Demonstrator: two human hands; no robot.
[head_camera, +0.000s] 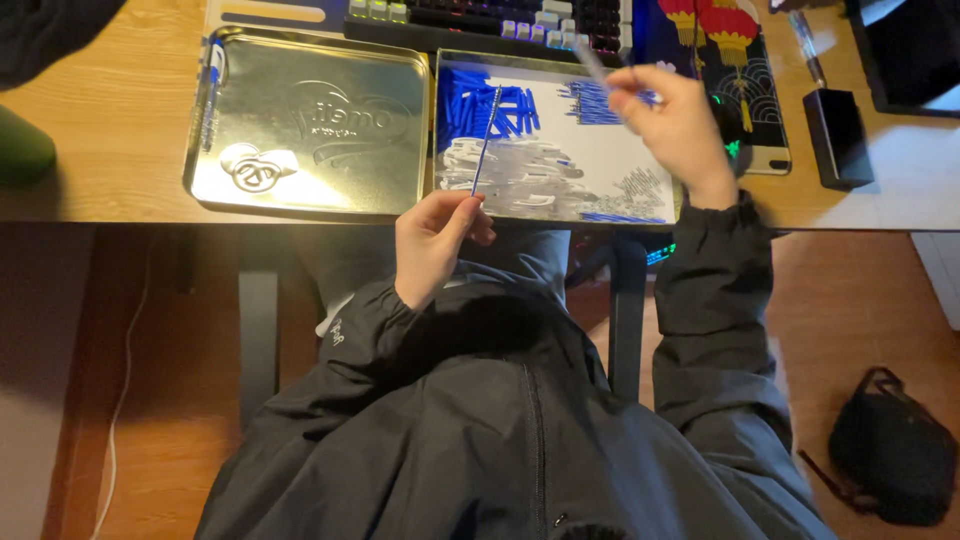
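2 hands work over the open tin (560, 205) on the bench (110, 130): left hand (432, 245) pinches 1 thin blue rod (487, 135), right hand (670, 125) grips a blurred rod (592, 62), either liable to slip if grip loosens.

Black zip-front jacket; elastic cuffs

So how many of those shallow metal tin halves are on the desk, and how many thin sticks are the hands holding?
Shallow silver metal tin halves: 2, an embossed lid and a tray of blue and silver sticks.
Thin sticks held: 2, a blue one in the left hand, a pale blurred one in the right hand.
Total: 4
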